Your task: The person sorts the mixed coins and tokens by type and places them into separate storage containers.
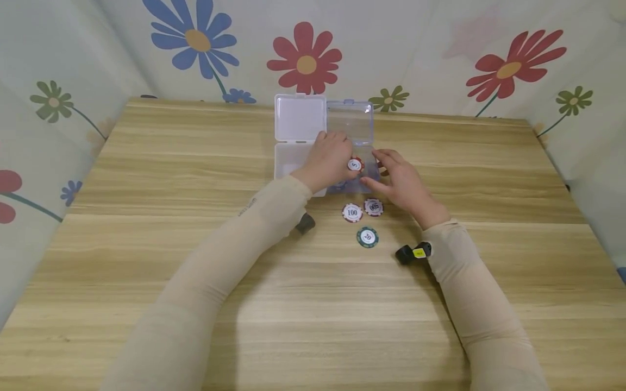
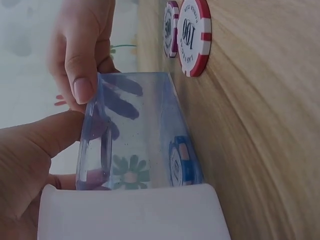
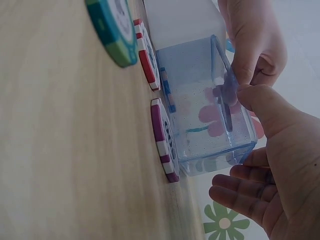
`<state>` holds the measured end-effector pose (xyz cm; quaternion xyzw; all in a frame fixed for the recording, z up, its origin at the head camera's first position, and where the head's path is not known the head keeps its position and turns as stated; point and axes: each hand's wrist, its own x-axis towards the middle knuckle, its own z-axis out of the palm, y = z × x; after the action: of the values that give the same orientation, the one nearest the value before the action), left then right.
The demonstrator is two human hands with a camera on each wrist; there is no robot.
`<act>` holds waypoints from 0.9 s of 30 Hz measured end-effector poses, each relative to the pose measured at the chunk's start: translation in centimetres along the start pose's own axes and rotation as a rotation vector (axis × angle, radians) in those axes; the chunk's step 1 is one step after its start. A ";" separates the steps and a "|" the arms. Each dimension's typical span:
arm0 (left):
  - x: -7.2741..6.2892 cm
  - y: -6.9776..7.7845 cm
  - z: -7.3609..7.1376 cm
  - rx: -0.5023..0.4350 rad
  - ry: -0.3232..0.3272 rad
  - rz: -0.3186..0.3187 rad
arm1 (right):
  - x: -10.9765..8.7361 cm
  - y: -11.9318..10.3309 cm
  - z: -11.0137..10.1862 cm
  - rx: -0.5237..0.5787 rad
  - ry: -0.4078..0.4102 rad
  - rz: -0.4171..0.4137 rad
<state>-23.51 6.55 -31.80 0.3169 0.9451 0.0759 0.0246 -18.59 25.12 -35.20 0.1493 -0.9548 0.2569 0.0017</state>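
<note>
My left hand (image 1: 329, 157) pinches a red-and-white poker chip (image 1: 355, 164) marked 5, over the base of an open clear bluish plastic box (image 1: 370, 157). At the box's right side, my right hand (image 1: 405, 182) touches it, its thumb by the rim and its fingers loosely extended, as the right wrist view shows. Inside the box a blue-and-white chip (image 2: 181, 162) stands near the bottom. On the table before the box lie a red-edged 100 chip (image 1: 352, 213), a purple-edged 500 chip (image 1: 374, 207) and a green 20 chip (image 1: 368, 237).
An open white plastic box (image 1: 300, 118) stands directly left of the clear one, partly hidden by my left hand. Both lids are folded back toward the flowered curtain (image 1: 401, 49). Dark wrist devices (image 1: 413, 253) hang at both sleeves, above the wooden table (image 1: 313, 326).
</note>
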 end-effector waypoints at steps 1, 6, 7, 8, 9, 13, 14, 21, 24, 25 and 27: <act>0.0 0.0 0.0 -0.003 -0.002 0.002 | 0.0 0.0 0.0 0.000 -0.001 0.000; 0.1 -0.1 0.0 -0.018 -0.016 0.011 | -0.1 -0.1 0.1 -0.006 -0.003 0.007; 0.1 -0.1 0.0 -0.021 -0.018 0.012 | -0.1 -0.1 0.1 -0.006 -0.002 0.007; 0.1 -0.2 0.1 -0.021 -0.021 0.013 | -0.1 -0.1 0.1 -0.007 -0.001 0.007; 0.1 -0.2 0.1 -0.023 -0.023 0.013 | -0.1 -0.1 0.0 -0.007 0.002 0.007; 0.1 -0.2 0.1 -0.027 -0.023 0.013 | -0.1 -0.2 0.0 -0.005 0.006 0.004; 0.0 -0.2 0.0 -0.029 -0.020 0.013 | -0.1 -0.3 -0.1 -0.005 0.005 0.004; -0.3 0.0 -0.6 -0.075 -0.008 0.000 | -0.1 -0.3 -0.1 0.005 -0.003 0.010; -0.6 0.0 -1.0 -0.099 -0.004 -0.011 | -0.1 -0.3 -0.1 0.009 -0.004 0.013; -0.7 0.1 -1.2 -0.104 -0.003 -0.014 | -0.1 -0.3 -0.1 0.010 -0.006 0.016; -1.0 0.0 -1.4 -0.125 0.005 -0.015 | -0.1 -0.3 -0.1 0.006 -0.006 0.018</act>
<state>-22.84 5.81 -30.37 0.3075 0.9409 0.1355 0.0425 -18.42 24.95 -34.98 0.1413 -0.9554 0.2592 -0.0038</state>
